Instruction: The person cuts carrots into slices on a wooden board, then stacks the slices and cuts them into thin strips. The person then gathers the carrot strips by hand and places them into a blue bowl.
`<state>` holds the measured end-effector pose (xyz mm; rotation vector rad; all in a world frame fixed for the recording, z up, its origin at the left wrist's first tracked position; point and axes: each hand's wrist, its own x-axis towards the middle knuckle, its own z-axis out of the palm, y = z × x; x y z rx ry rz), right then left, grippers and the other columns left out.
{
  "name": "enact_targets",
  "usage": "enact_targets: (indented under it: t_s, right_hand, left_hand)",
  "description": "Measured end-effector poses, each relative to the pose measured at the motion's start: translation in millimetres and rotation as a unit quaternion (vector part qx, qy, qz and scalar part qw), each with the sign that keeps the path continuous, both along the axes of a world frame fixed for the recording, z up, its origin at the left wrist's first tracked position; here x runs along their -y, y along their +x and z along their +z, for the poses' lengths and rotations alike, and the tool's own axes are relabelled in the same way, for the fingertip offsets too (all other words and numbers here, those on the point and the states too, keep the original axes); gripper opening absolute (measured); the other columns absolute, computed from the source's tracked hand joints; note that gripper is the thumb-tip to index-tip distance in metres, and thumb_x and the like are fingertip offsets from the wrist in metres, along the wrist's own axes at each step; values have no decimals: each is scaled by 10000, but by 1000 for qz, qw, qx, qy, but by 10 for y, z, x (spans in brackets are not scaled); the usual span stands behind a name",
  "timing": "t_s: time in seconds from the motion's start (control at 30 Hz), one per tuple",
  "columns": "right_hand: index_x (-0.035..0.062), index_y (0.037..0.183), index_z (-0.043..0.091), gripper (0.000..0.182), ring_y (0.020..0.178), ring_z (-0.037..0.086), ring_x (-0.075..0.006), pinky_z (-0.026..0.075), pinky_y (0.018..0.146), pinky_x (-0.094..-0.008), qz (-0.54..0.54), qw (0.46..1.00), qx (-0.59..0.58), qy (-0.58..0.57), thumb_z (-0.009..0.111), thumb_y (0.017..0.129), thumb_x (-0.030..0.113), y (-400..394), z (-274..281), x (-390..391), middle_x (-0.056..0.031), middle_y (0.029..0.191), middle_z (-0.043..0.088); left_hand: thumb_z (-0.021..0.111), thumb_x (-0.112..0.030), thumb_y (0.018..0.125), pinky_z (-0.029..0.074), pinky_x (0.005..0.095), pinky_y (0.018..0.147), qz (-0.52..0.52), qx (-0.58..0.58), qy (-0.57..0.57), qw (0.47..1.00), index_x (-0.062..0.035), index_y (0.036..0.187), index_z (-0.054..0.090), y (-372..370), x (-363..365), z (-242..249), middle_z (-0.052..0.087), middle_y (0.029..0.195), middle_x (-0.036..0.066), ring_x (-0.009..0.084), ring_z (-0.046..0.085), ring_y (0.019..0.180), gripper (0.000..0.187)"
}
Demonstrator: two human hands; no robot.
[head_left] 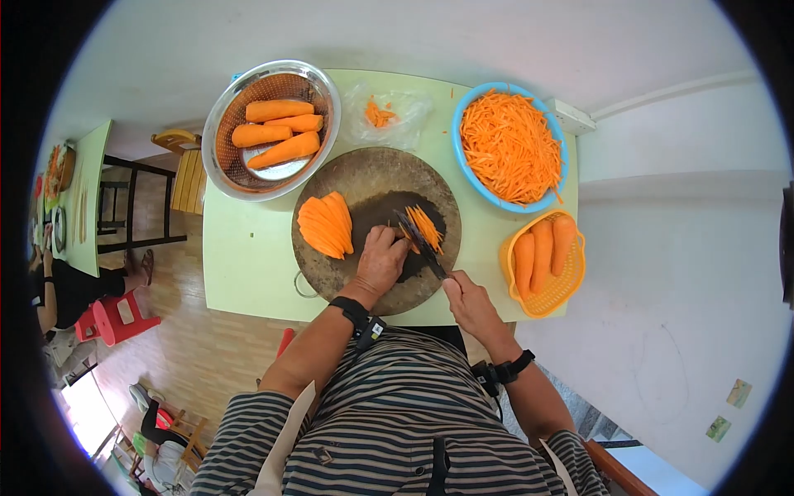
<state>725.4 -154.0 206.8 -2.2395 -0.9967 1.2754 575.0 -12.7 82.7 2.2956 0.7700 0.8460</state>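
My right hand (468, 302) is closed around the handle of a dark-bladed kitchen knife (425, 248), its blade angled across a round wooden chopping board (331, 174). Beside the blade, my left hand (384, 258) presses with curled fingers on carrot that is mostly hidden under them. Thin carrot shreds (424, 226) lie just right of the knife. To the left of my left hand, a fanned stack of carrot slices (325, 225) rests on the board. The board's middle is dark and looks wet.
A metal basin (217, 183) with several whole carrots stands back left, near a plastic bag (405, 124) with carrot bits. At right are a blue basin (457, 153) heaped with shreds and a yellow basket (546, 309) of carrots. Another person (83, 293) sits far left.
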Motion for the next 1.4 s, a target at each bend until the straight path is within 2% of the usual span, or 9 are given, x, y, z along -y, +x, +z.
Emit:
enact_targets:
  t_s: [0.37,0.5,0.7,0.8,0.97,1.1,1.4]
  right_hand:
    - [24,1152,566,358,869,643,-511,508,748,-516,23,999,20,9,475,1061,358,-19,40,-48,-301,877,658]
    - [27,1137,566,358,875,638,-512,506,748,-521,42,998,45,32,473,1061,364,-47,-147,-208,-301,882,658]
    - [28,1215,563,384,883,669,-471,521,765,-479,-20,1000,-11,18,473,1059,367,22,-281,-259,-283,902,675]
    - [26,1242,562,398,904,679,-458,524,778,-464,-50,998,-23,27,474,1060,368,1,-268,-235,-283,923,678]
    - [21,1217,566,397,930,660,-490,520,785,-474,-8,1000,-12,10,475,1060,374,-20,-114,-100,-296,933,669]
    - [18,1205,564,399,929,654,-498,517,787,-478,-15,1000,-21,-7,472,1062,379,-27,-89,-36,-302,928,665]
    - [19,1179,565,396,905,650,-506,510,772,-492,-18,999,-26,-23,462,1066,384,-12,-23,-10,-307,898,657]
  left_hand:
    - [724,-28,742,471,420,870,-4,6,-10,1000,-52,965,696,-8,-8,-21,605,998,108,330,553,994,226]
    - [722,-35,750,472,419,871,-3,3,-3,1000,-50,965,694,-15,-6,4,605,1000,109,331,552,997,218]
    - [721,-29,744,474,417,867,-4,10,-1,1000,-52,964,704,14,7,13,606,994,94,325,552,996,222]
    - [766,14,750,492,407,833,-3,16,8,1000,-27,956,690,-11,-20,51,614,967,104,330,562,949,223]
    - [727,-22,744,470,411,864,6,6,-4,1000,-49,976,711,5,14,-21,604,978,92,319,553,988,235]
    - [729,-17,750,469,412,861,-2,13,-6,1000,-41,973,707,-10,2,3,604,974,94,320,554,981,226]
    - [783,10,732,495,405,823,5,20,12,1000,-19,922,683,2,-9,19,613,950,105,320,565,939,216]
